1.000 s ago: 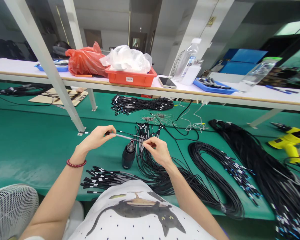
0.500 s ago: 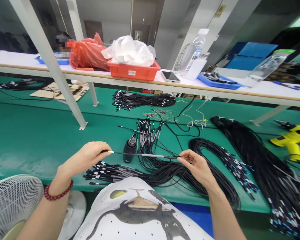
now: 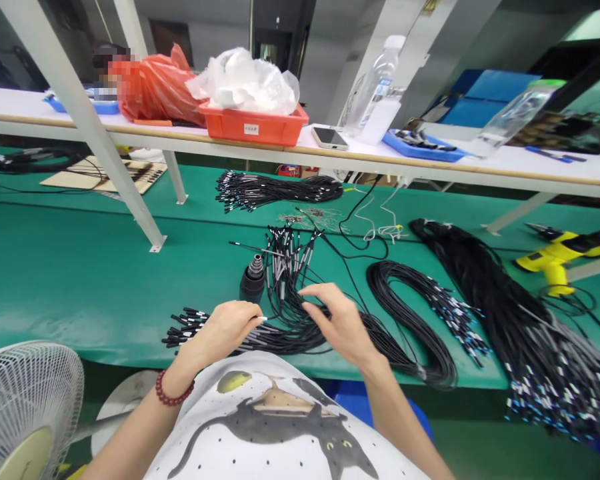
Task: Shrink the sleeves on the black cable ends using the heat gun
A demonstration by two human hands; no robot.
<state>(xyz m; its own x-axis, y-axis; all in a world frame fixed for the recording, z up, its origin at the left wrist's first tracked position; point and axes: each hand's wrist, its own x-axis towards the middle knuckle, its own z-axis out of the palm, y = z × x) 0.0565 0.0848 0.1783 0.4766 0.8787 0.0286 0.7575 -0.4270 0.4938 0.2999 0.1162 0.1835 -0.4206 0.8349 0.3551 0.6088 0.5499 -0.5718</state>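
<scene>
My left hand [image 3: 233, 327] is pinched on a thin black cable, whose white tip [image 3: 264, 319] sticks out past the thumb. Most of that cable is hidden by the hand. To the right, my right hand [image 3: 337, 320] has thumb and forefinger apart, with nothing seen between them, above the loose cables. Beneath both hands runs a bundle of black cables [image 3: 290, 339] with white-marked ends at the left. Just behind my left hand a black tool with a stepped metal nozzle [image 3: 253, 277] stands upright. Beside it lie cables with grey sleeves [image 3: 287, 260].
Further bundles [image 3: 280, 189] lie at the back, with a looped one [image 3: 405, 313] and a thick one [image 3: 480, 293] to the right. A yellow pistol-shaped tool [image 3: 555, 257] lies far right. A shelf [image 3: 170, 139] carries a red bin [image 3: 253, 125]. A fan [image 3: 30, 400] stands front left.
My right hand has let go of the cable stretched between both hands and moved left. My left hand has come right with the white-tipped end. The view has shifted slightly.
</scene>
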